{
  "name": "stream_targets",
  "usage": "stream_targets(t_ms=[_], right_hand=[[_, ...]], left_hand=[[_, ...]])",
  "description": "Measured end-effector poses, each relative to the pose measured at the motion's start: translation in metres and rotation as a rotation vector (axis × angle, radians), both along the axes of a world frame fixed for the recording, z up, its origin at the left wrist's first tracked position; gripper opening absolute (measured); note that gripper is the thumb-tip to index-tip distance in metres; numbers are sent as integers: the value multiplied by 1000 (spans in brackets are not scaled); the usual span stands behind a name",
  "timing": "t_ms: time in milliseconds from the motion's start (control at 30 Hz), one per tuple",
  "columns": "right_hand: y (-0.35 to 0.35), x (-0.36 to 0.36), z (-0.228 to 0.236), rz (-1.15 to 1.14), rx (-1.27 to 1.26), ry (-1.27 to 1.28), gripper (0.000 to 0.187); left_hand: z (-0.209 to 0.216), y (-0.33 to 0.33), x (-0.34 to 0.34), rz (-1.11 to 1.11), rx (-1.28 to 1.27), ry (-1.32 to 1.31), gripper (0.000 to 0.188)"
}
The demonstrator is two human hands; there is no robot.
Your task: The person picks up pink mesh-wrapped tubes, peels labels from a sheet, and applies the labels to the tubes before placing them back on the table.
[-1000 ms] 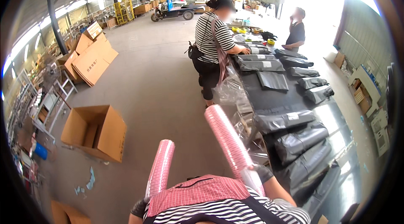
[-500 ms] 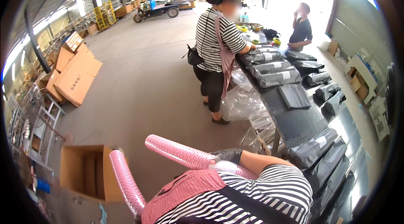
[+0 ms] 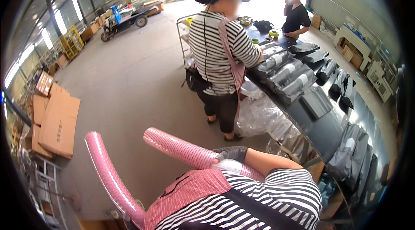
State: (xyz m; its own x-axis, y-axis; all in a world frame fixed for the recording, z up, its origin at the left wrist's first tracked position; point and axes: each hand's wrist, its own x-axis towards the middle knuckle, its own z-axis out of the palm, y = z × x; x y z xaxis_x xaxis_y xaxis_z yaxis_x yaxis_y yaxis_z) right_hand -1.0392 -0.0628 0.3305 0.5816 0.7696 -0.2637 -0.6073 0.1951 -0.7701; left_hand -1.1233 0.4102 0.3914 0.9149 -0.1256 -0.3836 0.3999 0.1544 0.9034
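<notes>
My right hand (image 3: 231, 154), in a dark glove, is wrapped around a long pink roll (image 3: 177, 145) with a fine pattern and a shiny clear wrap. This roll slants across my front, its far end up and to the left; a white label shows beside my fingers. A second pink roll (image 3: 107, 174) of the same kind sticks out at my left side, leaning outward. Its lower end runs behind my pink apron (image 3: 186, 193). I cannot make out my left hand, which is hidden near that lower end.
A long dark table (image 3: 302, 122) on the right bears several dark plastic packages (image 3: 294, 78) and tape rolls (image 3: 274, 34). A person in stripes (image 3: 212, 52) works at it; another person (image 3: 296, 18) stands across. Clear plastic film (image 3: 263, 113) hangs beneath. Flattened cartons (image 3: 60, 126) lean at left.
My view has shifted forward, nearer the person in stripes. The open carton at lower left has mostly left view. The left roll has swung outward; my right hand keeps its hold.
</notes>
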Motion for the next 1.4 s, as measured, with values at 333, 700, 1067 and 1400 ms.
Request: stream_targets(t_ms=[333,700,1067,1400], right_hand=[[58,307,31,167,25,-261,79],[108,552,66,-242,65,-171,79],[44,701,101,-740,168,-69,91],[-74,853,104,-903,134,-36,85]], left_hand=[[19,59,216,225,-35,18,81],[29,158,590,65,-70,-109,83],[73,53,962,-405,27,-135,89],[90,-90,1187,-576,35,-75,94]])
